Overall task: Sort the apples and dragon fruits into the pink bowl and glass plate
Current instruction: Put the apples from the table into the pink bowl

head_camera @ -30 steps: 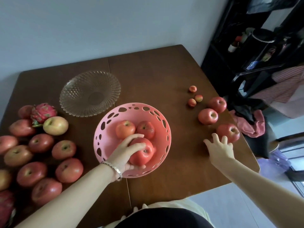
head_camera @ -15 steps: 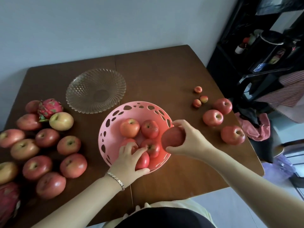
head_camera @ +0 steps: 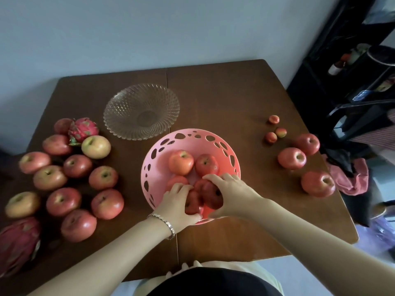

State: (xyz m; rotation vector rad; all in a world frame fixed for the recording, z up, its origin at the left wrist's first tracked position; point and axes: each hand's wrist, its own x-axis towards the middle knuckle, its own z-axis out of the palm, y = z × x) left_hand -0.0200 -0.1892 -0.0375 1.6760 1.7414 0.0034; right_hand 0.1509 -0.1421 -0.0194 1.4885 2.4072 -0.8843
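Note:
The pink bowl (head_camera: 215, 139) with cut-out holes sits mid-table and holds several red apples. My right hand (head_camera: 229, 194) is inside its near side, fingers curled round a red apple (head_camera: 211, 196). My left hand (head_camera: 176, 205) reaches in beside it and holds another apple (head_camera: 192, 205) low in the bowl. The glass plate (head_camera: 141, 111) lies bare behind the bowl. Several apples (head_camera: 77, 182) lie at the left, with one dragon fruit (head_camera: 83, 129) at the back of them and another dragon fruit (head_camera: 18, 244) at the near left edge. Three apples (head_camera: 291, 158) lie at the right.
Three small peach-like fruits (head_camera: 275, 131) lie on the brown table (head_camera: 235, 99) right of the bowl. A pink cloth (head_camera: 352, 178) and dark furniture stand past the table's right edge. A pale wall runs behind the table.
My right hand picked an apple from the right group and has brought it down into the bowl. My left hand stayed in the bowl on its apple.

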